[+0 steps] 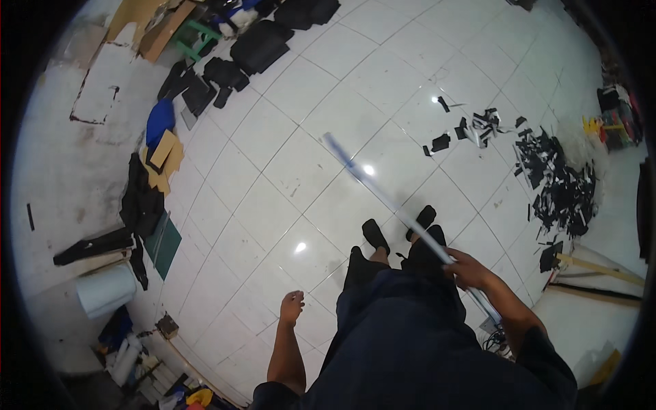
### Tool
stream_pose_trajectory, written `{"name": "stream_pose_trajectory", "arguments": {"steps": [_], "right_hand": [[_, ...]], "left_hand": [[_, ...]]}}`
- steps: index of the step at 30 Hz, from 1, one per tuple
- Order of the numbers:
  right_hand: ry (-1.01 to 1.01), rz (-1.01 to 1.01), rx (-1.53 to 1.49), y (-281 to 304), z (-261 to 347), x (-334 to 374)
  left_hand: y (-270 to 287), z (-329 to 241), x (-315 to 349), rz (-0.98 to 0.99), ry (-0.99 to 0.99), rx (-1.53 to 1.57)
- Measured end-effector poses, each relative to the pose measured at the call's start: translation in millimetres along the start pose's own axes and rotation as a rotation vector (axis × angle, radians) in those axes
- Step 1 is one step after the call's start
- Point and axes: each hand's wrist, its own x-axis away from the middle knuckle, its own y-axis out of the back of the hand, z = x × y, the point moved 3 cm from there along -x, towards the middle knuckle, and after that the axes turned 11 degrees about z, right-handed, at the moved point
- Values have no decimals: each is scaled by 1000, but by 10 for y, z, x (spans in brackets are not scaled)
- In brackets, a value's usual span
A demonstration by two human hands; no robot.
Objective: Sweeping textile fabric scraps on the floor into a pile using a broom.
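Note:
A long, thin, pale pole (410,220) slants across my body, its bluish far end out over the floor ahead of me. My right hand (469,269) is wrapped round it near its lower part, and a short length sticks out behind the hand toward my right forearm. What kind of pole it is cannot be made out. Low on the left, my left hand (292,307) hangs over the tiles with loosely bent fingers and nothing in it. My feet in dark footwear (375,235) stand just left of the pole.
White floor tiles (287,184) spread around me. On the right lies a large heap of black and silvery scraps (557,184), with smaller scraps (482,126) beyond. Dark folded pieces (260,46), a green sheet (162,247) and a white roll (106,290) line the left side.

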Motion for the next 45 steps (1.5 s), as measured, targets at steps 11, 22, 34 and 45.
{"name": "stream_pose_trajectory", "arguments": {"steps": [11,22,34,45], "right_hand": [[342,338,472,-497,393,-3586],[-54,-426,17,3351,-341,-147],[116,-861,1,2848,-409,737],[345,126,102,1628,1287,-946]], "left_hand": [[-13,54,507,-89,-13,96],[-865,-27,226,-29,110,229],[-1221,-861,286,-50,49,74],[-1514,-2152,-284,128,-100,-95]]}}
